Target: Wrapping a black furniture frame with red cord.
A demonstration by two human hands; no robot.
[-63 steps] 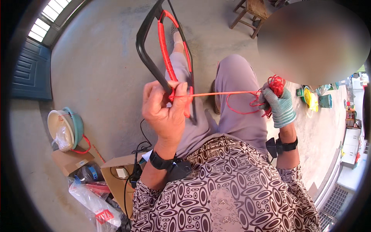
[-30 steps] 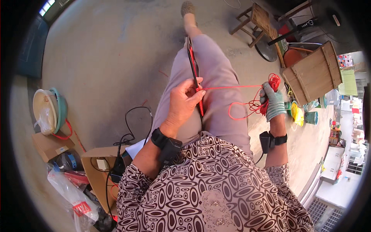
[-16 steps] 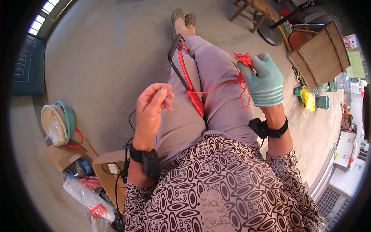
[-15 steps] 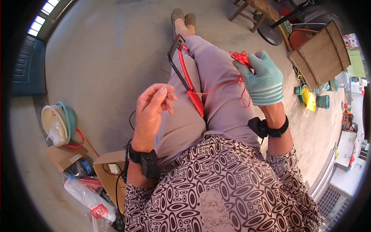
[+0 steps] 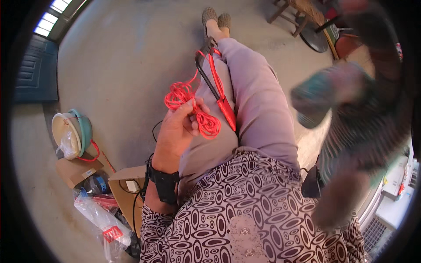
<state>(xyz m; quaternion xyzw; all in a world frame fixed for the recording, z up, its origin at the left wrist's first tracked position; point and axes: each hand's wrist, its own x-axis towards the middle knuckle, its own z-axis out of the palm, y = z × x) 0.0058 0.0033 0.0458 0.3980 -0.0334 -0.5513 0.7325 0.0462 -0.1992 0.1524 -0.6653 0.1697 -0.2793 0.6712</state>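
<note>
A looped bundle of red cord (image 5: pixel 208 125) is pinched in my bare left hand (image 5: pixel 177 129), above my left thigh. From the bundle a strand leads up to a narrow black frame (image 5: pixel 206 79) lying along my legs. One long side of that frame is wrapped in red, and its near end is a solid red part (image 5: pixel 226 115). My right hand (image 5: pixel 359 127), in a striped green glove, is raised close at the right side. Motion smears its fingers, so their position and anything in them cannot be made out.
Left on the floor are a cream and a teal basin (image 5: pixel 81 131), a cardboard box (image 5: pixel 127 182) and plastic packaging (image 5: pixel 103 219). A wooden stool (image 5: pixel 302 15) stands at the far right. A black cable (image 5: pixel 133 210) runs beside my left arm.
The red cord bundle has passed from my gloved right hand to my left hand, which was empty. My right hand has swung outward to the right and nearer the view.
</note>
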